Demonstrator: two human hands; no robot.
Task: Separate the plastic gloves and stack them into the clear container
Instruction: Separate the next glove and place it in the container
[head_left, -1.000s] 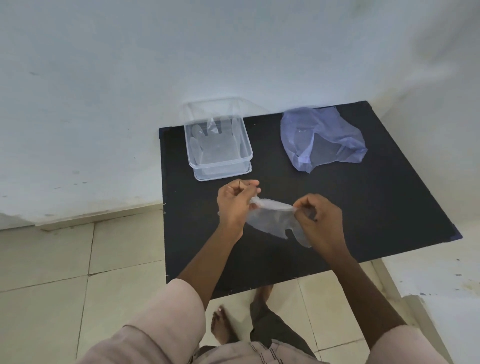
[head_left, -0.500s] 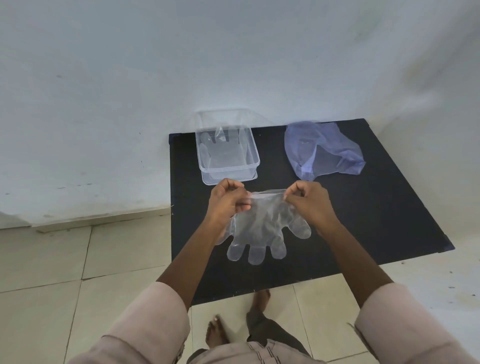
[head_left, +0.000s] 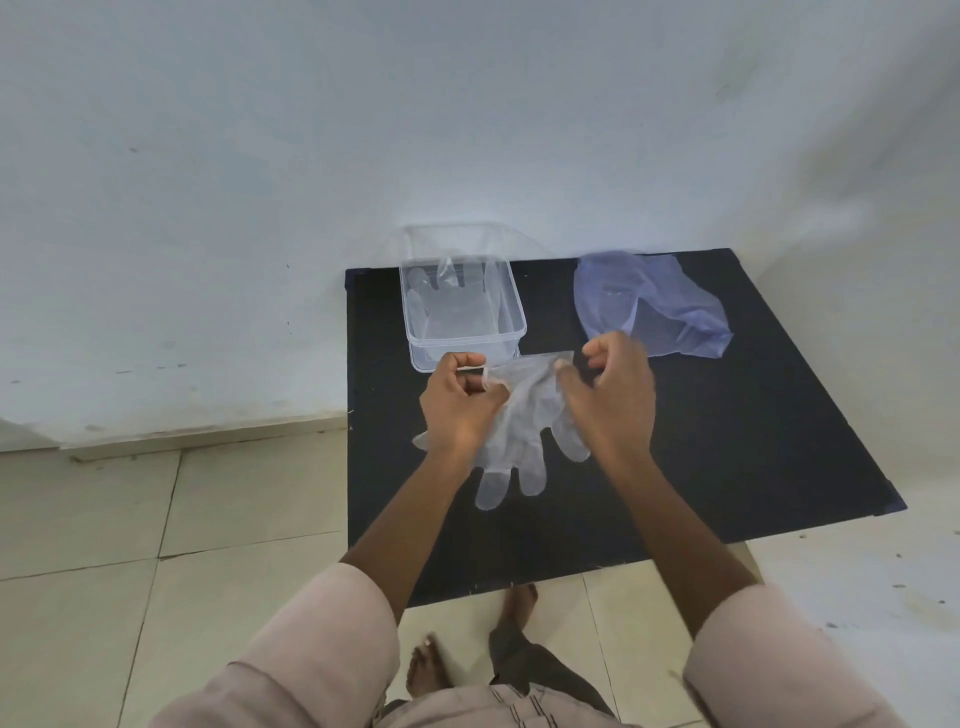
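No brand, label or readable writing showed on anything in view. The flat matte-black rectangular worktop (head_left: 727, 441) sat pushed into a corner w/ pale grey-white plastered walls (head_left: 260, 156) behind and to the right, the left wall scuffed near its base. Floor (head_left: 104, 519) was large cream tiles w/ dark grout lines; a bare foot (head_left: 428, 670) showed below the worktop's near edge.

The clear rectangular plastic container (head_left: 517, 317) stood at the back left of the worktop, against the wall, w/ at least one see-through glove (head_left: 452, 301) lying flat inside, its digits pointing to the wall. A crumpled bluish translucent plastic bag (head_left: 654, 301) lay at the back right, apart from the container.

The thin clear plastic glove (head_left: 524, 431) being handled hung over the worktop centre, just in front of the container, cuff up, digits down toward the person. The left hand (head_left: 460, 410) had its fingers closed, pinching the cuff's left corner. The right hand (head_left: 613, 400) was at the cuff's right side, fingers curled; thumb touched the cuff edge, but whether it really gripped — can't tell, blurred. Both forearms were bare below pale pink sleeves (head_left: 332, 649).
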